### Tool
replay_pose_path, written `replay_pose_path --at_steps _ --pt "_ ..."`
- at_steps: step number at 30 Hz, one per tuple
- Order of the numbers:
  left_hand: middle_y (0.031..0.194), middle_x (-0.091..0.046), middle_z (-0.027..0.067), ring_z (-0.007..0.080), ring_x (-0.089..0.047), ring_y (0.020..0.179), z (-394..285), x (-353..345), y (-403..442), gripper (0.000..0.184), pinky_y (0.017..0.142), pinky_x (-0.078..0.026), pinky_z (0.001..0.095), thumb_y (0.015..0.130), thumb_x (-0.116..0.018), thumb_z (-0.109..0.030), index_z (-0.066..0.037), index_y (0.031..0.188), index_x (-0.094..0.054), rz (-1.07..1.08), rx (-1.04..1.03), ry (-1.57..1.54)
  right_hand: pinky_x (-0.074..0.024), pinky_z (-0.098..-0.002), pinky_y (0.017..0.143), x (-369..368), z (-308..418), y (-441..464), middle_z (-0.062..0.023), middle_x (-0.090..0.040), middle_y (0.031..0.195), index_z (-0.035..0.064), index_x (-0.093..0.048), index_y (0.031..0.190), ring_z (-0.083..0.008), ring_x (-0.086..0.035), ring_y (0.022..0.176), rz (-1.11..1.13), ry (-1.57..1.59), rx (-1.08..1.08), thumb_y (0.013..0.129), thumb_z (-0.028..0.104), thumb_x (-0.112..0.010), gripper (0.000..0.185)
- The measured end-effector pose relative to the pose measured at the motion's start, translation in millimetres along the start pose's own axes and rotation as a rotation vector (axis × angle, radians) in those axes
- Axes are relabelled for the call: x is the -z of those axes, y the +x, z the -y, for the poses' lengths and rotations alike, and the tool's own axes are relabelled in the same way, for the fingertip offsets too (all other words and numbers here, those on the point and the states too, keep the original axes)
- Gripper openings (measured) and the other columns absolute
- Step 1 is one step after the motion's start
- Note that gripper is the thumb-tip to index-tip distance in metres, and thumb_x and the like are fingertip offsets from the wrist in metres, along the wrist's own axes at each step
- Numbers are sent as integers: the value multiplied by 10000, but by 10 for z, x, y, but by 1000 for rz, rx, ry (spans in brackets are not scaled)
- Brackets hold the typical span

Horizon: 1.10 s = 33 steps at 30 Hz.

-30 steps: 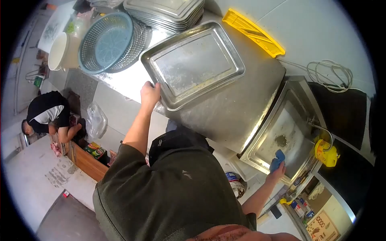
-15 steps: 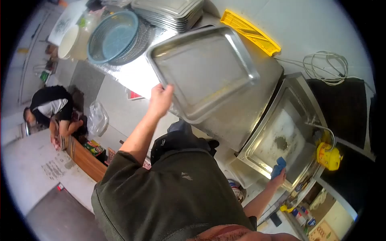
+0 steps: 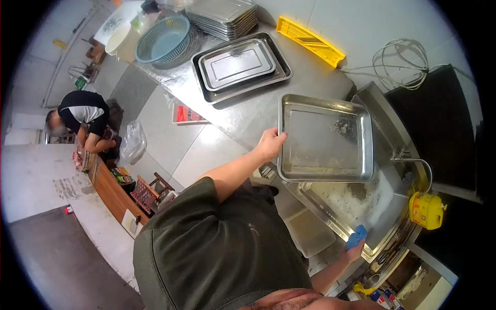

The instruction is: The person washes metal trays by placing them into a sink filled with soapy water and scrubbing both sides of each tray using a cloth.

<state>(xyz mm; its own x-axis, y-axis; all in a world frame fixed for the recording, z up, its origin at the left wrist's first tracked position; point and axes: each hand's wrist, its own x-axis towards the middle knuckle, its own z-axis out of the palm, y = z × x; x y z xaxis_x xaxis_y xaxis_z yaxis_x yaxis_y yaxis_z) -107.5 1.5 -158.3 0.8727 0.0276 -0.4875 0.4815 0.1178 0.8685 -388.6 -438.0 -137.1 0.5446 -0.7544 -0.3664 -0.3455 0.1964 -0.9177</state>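
My left hand is closed on the left rim of a rectangular metal tray, which hangs tilted above the counter's right end and partly over the sink. Foamy water and a dark drain area show in the basin. At the sink's near edge my right hand is closed round a blue cloth. Two more trays lie on the metal counter, a smaller one inside a larger one.
Stacked trays, a blue basket and a white bucket stand at the counter's back left. A yellow slicer leans by the wall. A yellow jug is right of the faucet. Another person bends at far left.
My left hand has carried the tray rightward from over the counter to over the sink's edge. The two nested trays are now uncovered. My right hand, with the cloth, has shifted slightly down.
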Motion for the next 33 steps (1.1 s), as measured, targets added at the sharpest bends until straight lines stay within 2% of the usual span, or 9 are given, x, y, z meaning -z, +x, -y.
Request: replay_pose_path --at_steps 7,12,17,23,25,27,28,30,33 --pt "722 -595 26 119 -513 614 702 441 554 282 566 -438 307 868 -573 -214 35 985 -630 -89 -57 16 -470 -337 759 -62 -98 -327 -68 -649 1063 66 -588 1222 -203 -618 918 -348 58 -88 907 383 -591 447" --pt "845 -640 116 191 -594 779 604 687 584 328 707 -493 359 893 -564 -251 50 1013 -615 -113 31 228 -458 -370 799 -73 -91 -225 -61 -637 1120 96 -588 1237 -212 -611 948 -327 79 -110 909 389 -596 440" --pt "918 -632 299 427 -621 898 342 816 705 539 790 -486 461 905 -510 -451 74 990 -600 -14 -56 639 -457 -364 813 -415 84 -223 -67 -637 1123 108 -588 1241 -210 -608 958 -282 7 -100 919 374 -588 417" --pt "1003 -634 284 435 -603 965 -65 1018 910 454 860 -484 465 883 -561 -387 40 1019 -630 202 2 897 -473 -365 827 -799 205 -319 -75 -628 1148 99 -578 1249 -223 -610 970 -319 10 -68 921 374 -588 429" --pt "1039 -637 264 405 -609 989 -282 1236 901 437 874 -483 468 863 -601 -375 14 1059 -632 -100 -48 798 -487 -362 818 -782 198 -341 -81 -624 1157 89 -568 1263 -231 -617 972 -273 23 -42 927 366 -582 436" --pt "1085 -623 257 395 -602 1019 -294 1680 1167 497 892 -480 455 837 -638 -356 43 1128 -578 -478 -317 818 -501 -355 791 -954 373 -579 -89 -630 1139 75 -563 1259 -235 -627 953 -345 -22 -68 927 364 -581 441" --pt "1062 -625 257 410 -612 981 -430 1868 1229 530 866 -492 462 834 -642 -357 57 1153 -552 -614 -272 846 -509 -351 777 -1044 447 -676 -92 -634 1130 68 -561 1258 -237 -632 944 -377 -48 -83 926 362 -581 443" --pt "1060 -629 268 424 -609 989 -738 2142 1308 499 869 -493 474 820 -647 -371 49 1079 -568 -587 -40 927 -507 -360 788 -826 241 -591 -98 -627 1143 60 -556 1255 -241 -628 952 -291 16 -52 917 367 -588 458" --pt "1062 -639 263 415 -616 1008 -768 2395 1560 485 873 -499 461 806 -637 -374 43 1047 -579 -540 64 979 -503 -375 808 -813 160 -660 -100 -620 1155 55 -552 1250 -245 -622 971 -291 42 -45 910 366 -593 462"
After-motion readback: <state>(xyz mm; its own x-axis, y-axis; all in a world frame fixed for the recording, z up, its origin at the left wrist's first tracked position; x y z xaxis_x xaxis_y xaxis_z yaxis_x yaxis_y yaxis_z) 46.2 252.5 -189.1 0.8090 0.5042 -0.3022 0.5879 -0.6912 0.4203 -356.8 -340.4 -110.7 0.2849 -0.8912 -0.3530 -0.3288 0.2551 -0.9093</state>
